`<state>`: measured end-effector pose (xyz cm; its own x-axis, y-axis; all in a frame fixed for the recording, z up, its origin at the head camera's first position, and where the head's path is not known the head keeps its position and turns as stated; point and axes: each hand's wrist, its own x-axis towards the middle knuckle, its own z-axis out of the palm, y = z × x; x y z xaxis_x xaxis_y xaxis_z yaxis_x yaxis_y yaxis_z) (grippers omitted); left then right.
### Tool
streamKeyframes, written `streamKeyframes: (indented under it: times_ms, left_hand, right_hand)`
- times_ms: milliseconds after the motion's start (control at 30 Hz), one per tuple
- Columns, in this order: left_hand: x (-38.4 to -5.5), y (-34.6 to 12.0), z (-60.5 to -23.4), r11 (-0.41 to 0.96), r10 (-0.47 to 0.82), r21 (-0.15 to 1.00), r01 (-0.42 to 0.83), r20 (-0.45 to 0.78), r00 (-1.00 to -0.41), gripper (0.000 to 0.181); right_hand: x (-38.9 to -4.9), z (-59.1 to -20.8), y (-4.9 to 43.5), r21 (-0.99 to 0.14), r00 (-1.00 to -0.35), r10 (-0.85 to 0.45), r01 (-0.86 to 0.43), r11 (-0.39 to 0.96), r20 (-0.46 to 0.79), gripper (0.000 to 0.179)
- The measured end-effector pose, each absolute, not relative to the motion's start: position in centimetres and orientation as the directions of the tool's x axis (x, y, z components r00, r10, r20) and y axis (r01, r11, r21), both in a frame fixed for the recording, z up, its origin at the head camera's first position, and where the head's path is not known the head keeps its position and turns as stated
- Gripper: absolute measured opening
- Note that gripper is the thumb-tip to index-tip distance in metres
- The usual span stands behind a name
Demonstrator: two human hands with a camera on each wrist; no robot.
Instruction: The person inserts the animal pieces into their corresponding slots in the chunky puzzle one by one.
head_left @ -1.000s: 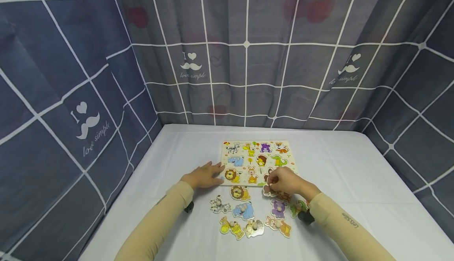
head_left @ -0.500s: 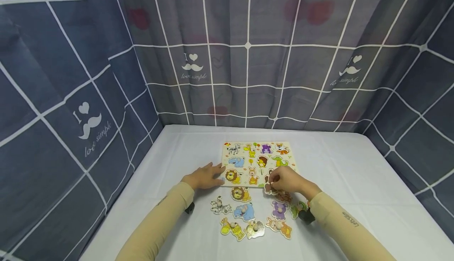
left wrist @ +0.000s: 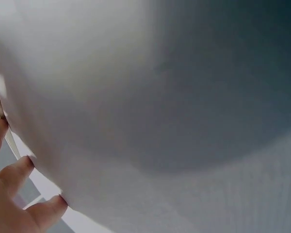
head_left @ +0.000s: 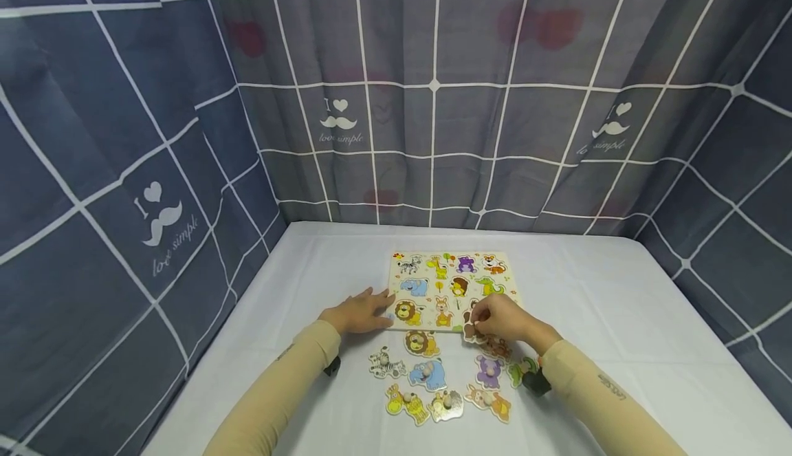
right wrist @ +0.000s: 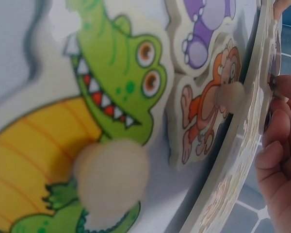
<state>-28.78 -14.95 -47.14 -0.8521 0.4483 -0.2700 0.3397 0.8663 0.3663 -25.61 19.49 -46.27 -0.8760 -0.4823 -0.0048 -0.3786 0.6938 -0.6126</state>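
- Writing: dark grid curtain (head_left: 396,50) at back & sides; its repeated print reads "I", a heart, a moustache, "love simple". R sleeve (head_left: 612,386) has small lettering, can't be read.
- White table (head_left: 334,256) w/ flat puzzle board (head_left: 425,320) mid-table, showing animal pics in rows.
- Loose knobbed pcs on the near side of the board: lion pc (head_left: 422,343), zebra pc (head_left: 387,364), elephant pc (head_left: 427,376), giraffe pc (head_left: 406,404), kangaroo pc (head_left: 489,402), purple animal pc (head_left: 489,371), croc pc (right wrist: 131,92).
- In the way: R hand (head_left: 504,317) hides the board's near R corner; black wrist device (head_left: 535,382) covers part of the croc pc.
- L hand (head_left: 359,311): palm down, fingers spread apart, tips at the board's L edge.
- R hand: thumb & fingertips together, pinching brown pc (head_left: 470,334) at the board's near R corner; can't tell which animal, or if it's seated.
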Motion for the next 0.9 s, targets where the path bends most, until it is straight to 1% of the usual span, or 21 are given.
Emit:
streamKeyframes:
  times_ms: [400,900]
  left_hand:
    - [-28.23,-14.79,-46.65,0.865,0.444,0.377,0.330,-0.273,-0.853,0.066]
    - [-28.22,-14.84,-46.84,0.865,0.450,0.370,0.338,-0.275,-0.850,0.067]
  right_hand:
    - [-25.90,-46.19,19.46,-0.602,-0.874,-0.486,-0.401,0.690,0.025,0.013]
    - [-26.44,-46.46,19.36,-0.610,-0.883,-0.470,-0.379,0.696,0.012,0.016]
